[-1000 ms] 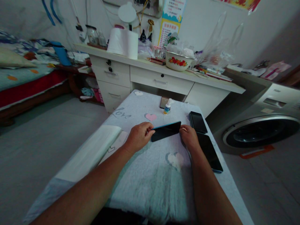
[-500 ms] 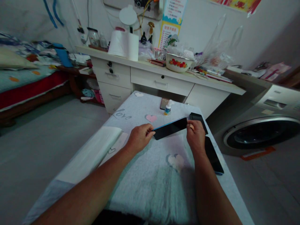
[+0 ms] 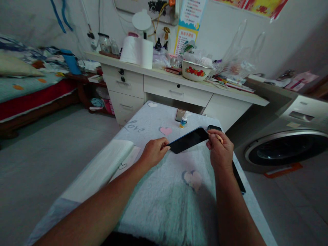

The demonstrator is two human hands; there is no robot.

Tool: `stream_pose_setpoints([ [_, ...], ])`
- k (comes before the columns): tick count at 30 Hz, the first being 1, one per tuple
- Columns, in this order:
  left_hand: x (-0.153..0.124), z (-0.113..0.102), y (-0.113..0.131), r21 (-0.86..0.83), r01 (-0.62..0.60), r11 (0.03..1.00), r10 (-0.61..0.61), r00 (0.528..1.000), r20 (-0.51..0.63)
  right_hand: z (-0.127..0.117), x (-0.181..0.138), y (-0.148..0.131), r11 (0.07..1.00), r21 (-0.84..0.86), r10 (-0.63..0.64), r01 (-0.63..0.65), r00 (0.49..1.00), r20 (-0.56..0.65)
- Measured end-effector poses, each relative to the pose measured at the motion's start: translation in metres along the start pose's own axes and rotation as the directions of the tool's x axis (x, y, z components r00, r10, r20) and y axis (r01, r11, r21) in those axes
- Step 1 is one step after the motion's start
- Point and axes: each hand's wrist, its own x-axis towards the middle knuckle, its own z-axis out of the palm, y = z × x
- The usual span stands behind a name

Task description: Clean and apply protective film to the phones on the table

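A black smartphone [image 3: 189, 140] with a blue edge is held slantwise above the cloth-covered table [image 3: 164, 184]. My left hand [image 3: 156, 150] is closed on its left end, thumb and fingers pinching the corner. At the phone's right end, my right hand [image 3: 220, 148] is closed in a pinch, its fingertips at the phone's corner. From its grip sticks out a small tan stick-like thing [image 3: 219, 138], mostly hidden by the fingers. A white spray bottle [image 3: 183, 120] with a blue and yellow label stands behind the phone, in front of another phone [image 3: 180, 114] lying flat.
Dark devices lie along the table's right edge, one [image 3: 214, 128] behind my right hand and one [image 3: 238, 179] partly under my forearm. White sheets [image 3: 102, 171] lie on the left. Beyond are a white desk [image 3: 176, 90] with a flowered bowl [image 3: 196, 70] and a washing machine [image 3: 287, 136].
My right hand has shifted right and turned, its fingertips now at the phone's outer corner. The phone has tilted slightly, while my left hand keeps hold of its end.
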Motion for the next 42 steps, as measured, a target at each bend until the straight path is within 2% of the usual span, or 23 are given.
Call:
stream_pose_setpoints([
  [3, 0.0, 0.0, -0.001, -0.006, -0.019, 1.0, 0.019, 1.0, 0.011, 0.005, 0.002, 0.002, 0.987, 0.163, 0.011, -0.005, 0.999, -0.034],
  [8, 0.0, -0.001, 0.002, -0.005, -0.015, 1.0, 0.015, 1.0, 0.016, 0.01, 0.003, 0.002, 0.93, 0.357, 0.116, -0.092, 0.992, -0.046],
  [14, 0.001, 0.0, -0.001, -0.011, -0.015, 1.0, 0.015, 1.0, 0.016, 0.012, 0.005, 0.003, 0.86, 0.478, 0.225, -0.177, 0.974, -0.043],
  [24, 0.0, 0.001, -0.003, 0.02, 0.009, 1.0, -0.009, 1.0, 0.007, 0.024, -0.005, 0.016, 0.834, 0.49, 0.272, -0.255, 0.962, 0.037],
  [28, -0.001, 0.001, -0.001, 0.026, 0.021, 0.999, -0.022, 1.0, 0.011, 0.03, -0.01, 0.016, 0.859, 0.454, 0.239, -0.237, 0.97, 0.052],
  [33, -0.001, 0.002, 0.004, 0.043, 0.032, 0.999, -0.033, 0.999, 0.024, 0.028, -0.01, 0.017, 0.9, 0.375, 0.233, -0.221, 0.972, 0.016],
  [38, -0.001, 0.003, 0.006, 0.061, 0.016, 0.998, -0.021, 0.997, 0.073, 0.025, -0.009, 0.016, 0.908, 0.348, 0.232, -0.234, 0.972, 0.046],
  [42, 0.0, 0.005, 0.006, 0.061, -0.011, 0.998, 0.003, 0.992, 0.13, 0.021, -0.007, 0.014, 0.925, 0.33, 0.175, -0.191, 0.981, 0.077],
])
